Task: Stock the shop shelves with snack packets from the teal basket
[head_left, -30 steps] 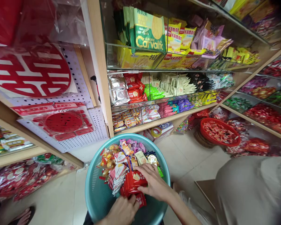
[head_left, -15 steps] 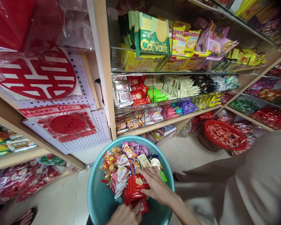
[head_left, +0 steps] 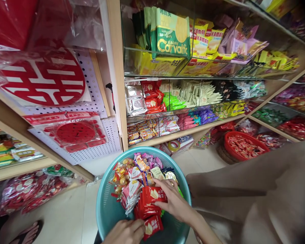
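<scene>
A teal plastic basket (head_left: 104,217) holds mixed wrapped snacks. Inside it, my right hand (head_left: 171,200) has its thumb and fingers around the upper end of a stack of red packets (head_left: 154,196). Lower down, my left hand (head_left: 128,232) pinches the left edge of a separate red packet (head_left: 153,226) at the stack's bottom end. Pink and white packets (head_left: 132,193) lie left of the stack, with golden wrapped sweets (head_left: 122,174) beyond them. A cream packet (head_left: 157,173) is just above my right fingers.
Shelves (head_left: 167,137) of packaged snacks rise ahead. A red basin (head_left: 244,145) of sweets stands on the floor at right. A person in loose beige clothing (head_left: 256,189) is close on the right, and a sandalled foot (head_left: 32,234) shows at lower left.
My left hand has shifted slightly left, and the lowest red packet now lies turned and more exposed beside it. My right hand has moved a little right, showing more of the top red packet.
</scene>
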Motion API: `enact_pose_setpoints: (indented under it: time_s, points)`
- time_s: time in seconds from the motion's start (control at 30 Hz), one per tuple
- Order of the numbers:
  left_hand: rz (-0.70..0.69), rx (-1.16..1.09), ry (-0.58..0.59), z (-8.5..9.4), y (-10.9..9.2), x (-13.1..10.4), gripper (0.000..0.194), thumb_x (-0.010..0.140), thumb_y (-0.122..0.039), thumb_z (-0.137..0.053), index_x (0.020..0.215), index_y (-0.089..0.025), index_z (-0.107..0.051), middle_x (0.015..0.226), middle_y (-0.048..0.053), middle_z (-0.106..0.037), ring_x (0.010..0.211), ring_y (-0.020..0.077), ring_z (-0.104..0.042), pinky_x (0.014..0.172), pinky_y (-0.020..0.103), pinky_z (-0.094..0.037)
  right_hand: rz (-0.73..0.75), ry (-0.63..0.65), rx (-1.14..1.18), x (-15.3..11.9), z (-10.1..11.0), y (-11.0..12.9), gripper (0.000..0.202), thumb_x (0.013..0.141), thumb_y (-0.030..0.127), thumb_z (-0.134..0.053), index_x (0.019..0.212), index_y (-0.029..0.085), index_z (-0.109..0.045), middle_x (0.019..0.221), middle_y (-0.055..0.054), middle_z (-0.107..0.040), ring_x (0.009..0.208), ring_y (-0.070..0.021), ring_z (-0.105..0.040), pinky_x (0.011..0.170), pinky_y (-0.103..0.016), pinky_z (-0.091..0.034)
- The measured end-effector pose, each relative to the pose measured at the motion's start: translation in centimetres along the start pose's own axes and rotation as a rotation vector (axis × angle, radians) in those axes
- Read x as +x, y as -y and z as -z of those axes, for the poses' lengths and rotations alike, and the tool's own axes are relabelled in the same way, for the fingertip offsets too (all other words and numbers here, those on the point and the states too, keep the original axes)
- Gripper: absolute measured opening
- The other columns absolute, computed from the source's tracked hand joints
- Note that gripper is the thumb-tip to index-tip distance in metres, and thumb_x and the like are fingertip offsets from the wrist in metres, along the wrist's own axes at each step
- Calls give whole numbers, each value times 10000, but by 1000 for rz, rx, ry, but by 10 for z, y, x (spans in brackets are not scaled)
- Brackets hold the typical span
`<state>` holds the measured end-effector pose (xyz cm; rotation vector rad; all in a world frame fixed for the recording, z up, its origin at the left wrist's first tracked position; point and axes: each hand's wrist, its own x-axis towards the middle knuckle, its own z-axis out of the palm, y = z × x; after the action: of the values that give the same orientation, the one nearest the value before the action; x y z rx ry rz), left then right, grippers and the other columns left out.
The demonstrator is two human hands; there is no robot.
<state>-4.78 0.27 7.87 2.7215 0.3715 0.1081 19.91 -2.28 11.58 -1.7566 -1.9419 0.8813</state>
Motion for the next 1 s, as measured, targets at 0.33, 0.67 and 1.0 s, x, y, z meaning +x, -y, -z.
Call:
enact_pose_setpoints:
  time_s: [0.33, 0.67, 1.0]
  points:
    - [186, -31, -251, 26, 27, -31, 281, 949, -186, -369, 1120, -221, -590, 1058, 30, -699, 913, 127, -690, 850, 201, -539, 15, 165, -66, -46, -23, 12, 738, 817, 260, -650, 1453, 361, -289, 1323, -28, -553, 1156, -251, -468, 1012, -370, -303]
    - [142, -56, -281, 10, 25, -32, 287, 951, -194, -384, 1154, -215, -585, 1095, 36, -700, 954, 130, -685, 875, 203, -534, 90, 239, -125, -53, -52, 3, 602, 848, 261, -587, 1399, 330, -355, 1331, -14, -555, 1180, -230, -434, 985, -346, -240]
    - [143, -67, -328, 3, 24, -32, 314, 944, -186, -393, 1186, -227, -588, 1081, 43, -711, 937, 143, -694, 844, 223, -553, 69, 289, -222, -43, -52, 13, 462, 805, 243, -626, 1242, 296, -487, 1170, -30, -638, 1104, -233, -484, 911, -347, -276]
